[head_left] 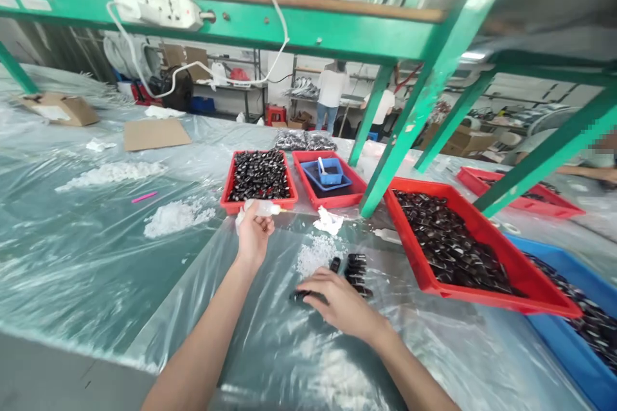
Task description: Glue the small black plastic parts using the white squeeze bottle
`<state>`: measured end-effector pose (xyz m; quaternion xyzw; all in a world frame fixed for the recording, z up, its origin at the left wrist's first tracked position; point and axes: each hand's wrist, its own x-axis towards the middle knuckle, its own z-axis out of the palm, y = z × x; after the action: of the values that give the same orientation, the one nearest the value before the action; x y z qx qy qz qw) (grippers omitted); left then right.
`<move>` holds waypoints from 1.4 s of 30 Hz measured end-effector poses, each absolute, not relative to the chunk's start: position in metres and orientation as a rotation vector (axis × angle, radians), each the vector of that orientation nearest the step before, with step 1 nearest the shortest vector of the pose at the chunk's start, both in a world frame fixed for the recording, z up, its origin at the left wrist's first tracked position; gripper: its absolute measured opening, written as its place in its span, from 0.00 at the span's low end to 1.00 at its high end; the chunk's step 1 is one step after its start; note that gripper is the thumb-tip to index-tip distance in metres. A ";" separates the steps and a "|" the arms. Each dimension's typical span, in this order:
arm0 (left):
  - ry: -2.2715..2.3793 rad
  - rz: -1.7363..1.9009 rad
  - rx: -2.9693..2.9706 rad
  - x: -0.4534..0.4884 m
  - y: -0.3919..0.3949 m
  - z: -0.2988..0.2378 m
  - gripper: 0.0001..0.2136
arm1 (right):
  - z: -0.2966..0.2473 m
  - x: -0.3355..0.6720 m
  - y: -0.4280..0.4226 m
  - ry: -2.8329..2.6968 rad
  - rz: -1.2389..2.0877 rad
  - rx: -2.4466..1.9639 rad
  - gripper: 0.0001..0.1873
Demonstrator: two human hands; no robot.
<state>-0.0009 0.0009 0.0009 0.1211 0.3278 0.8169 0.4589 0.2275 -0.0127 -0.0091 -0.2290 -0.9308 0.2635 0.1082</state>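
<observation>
Fingers of left hand (pixel 253 236) clasp a white nozzled bottle (pixel 263 208); right hand (pixel 343 306), spread, touches black piece (pixel 299 296).

the left hand (pixel 253 234) is up over the table (pixel 87 257) with a bottle (pixel 264 208) in it, just before a tray (pixel 231 204) of parts. right of that tray sits a second tray (pixel 337 200) with a tub (pixel 326 173) in it. the right hand (pixel 342 305) lies nearer, on a part (pixel 299 296). a row of parts (pixel 357 268) is just behind it, with a pile (pixel 313 252) to their left. a post (pixel 409 122) stands between the second tray and a big tray (pixel 482 298) on the right. a bin (pixel 569 359) lies right of that.
</observation>
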 end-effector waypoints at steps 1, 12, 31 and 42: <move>0.813 2.008 0.296 0.001 0.000 0.001 0.16 | -0.009 0.230 -0.012 -2.705 0.785 -0.663 0.11; 0.817 1.995 0.367 0.011 -0.003 -0.003 0.15 | -0.018 0.232 0.005 -2.414 0.548 -0.979 0.06; 0.867 1.907 0.472 0.023 -0.002 -0.008 0.15 | -0.035 0.238 0.032 -1.837 1.050 -0.935 0.12; 1.014 1.856 0.679 0.042 -0.005 -0.013 0.17 | -0.043 0.226 0.026 -1.668 1.425 -0.695 0.18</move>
<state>0.0415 -0.0047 -0.0129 0.2737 0.4090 0.7487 0.4441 0.2258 0.0258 -0.0428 -0.2757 -0.6619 0.5653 0.4079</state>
